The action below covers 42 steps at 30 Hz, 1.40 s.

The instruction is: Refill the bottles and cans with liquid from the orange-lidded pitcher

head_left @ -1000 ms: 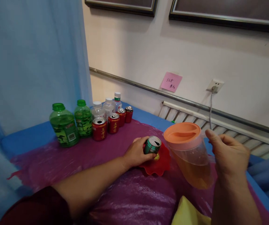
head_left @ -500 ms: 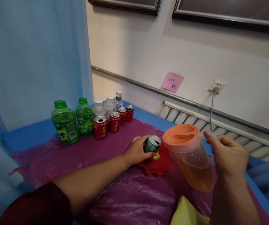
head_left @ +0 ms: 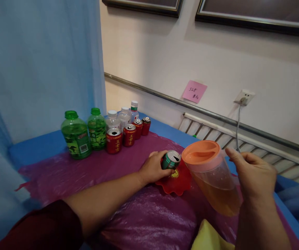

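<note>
My left hand (head_left: 153, 168) is wrapped round a green can (head_left: 171, 160) with an open top, which stands tilted on a red scalloped dish (head_left: 176, 180). My right hand (head_left: 252, 173) grips the handle of a clear plastic pitcher (head_left: 213, 177) with an orange lid, holding it tilted toward the can. Amber liquid fills the pitcher's lower half. The lid's spout edge is just right of the can's top. Both rest over a purple plastic sheet (head_left: 128, 194).
At the back left stand two green bottles (head_left: 76, 134), several red cans (head_left: 114, 140) and clear white-capped bottles (head_left: 113, 119). A blue curtain (head_left: 34, 62) hangs left. A wall with a pink note (head_left: 194, 91), a socket (head_left: 244, 97) and a radiator (head_left: 243, 139) runs behind. Something yellow (head_left: 209, 236) lies at the bottom.
The pitcher has tipped a little further toward the can and come closer to it. The view has shifted slightly; my left hand keeps its hold on the can.
</note>
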Tool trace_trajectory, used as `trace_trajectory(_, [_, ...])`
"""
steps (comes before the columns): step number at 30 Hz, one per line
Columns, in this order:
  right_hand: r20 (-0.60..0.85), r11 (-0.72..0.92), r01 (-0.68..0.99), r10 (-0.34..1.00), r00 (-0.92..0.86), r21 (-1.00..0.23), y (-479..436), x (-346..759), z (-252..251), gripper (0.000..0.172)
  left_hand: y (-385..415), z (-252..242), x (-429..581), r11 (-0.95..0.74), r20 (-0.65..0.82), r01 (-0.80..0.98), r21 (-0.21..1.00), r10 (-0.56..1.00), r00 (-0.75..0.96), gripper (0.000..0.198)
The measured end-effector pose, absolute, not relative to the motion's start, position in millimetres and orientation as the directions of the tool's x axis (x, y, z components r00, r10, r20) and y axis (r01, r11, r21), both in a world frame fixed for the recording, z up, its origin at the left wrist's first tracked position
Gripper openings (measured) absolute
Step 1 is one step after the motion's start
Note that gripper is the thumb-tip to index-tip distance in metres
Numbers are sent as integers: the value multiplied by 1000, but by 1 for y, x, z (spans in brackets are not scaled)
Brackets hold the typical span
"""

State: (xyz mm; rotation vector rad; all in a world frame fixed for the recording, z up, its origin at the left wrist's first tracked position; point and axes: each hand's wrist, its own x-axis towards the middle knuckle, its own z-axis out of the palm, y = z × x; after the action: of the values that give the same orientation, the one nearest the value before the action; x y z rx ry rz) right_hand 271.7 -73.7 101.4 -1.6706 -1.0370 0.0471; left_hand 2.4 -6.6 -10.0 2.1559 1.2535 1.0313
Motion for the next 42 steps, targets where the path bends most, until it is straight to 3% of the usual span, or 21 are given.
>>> trace_trajectory(42, [432,16,570,670,604,-822,-77,262,106,47,-8,-8,3,-451,339,525,721,892,301,75])
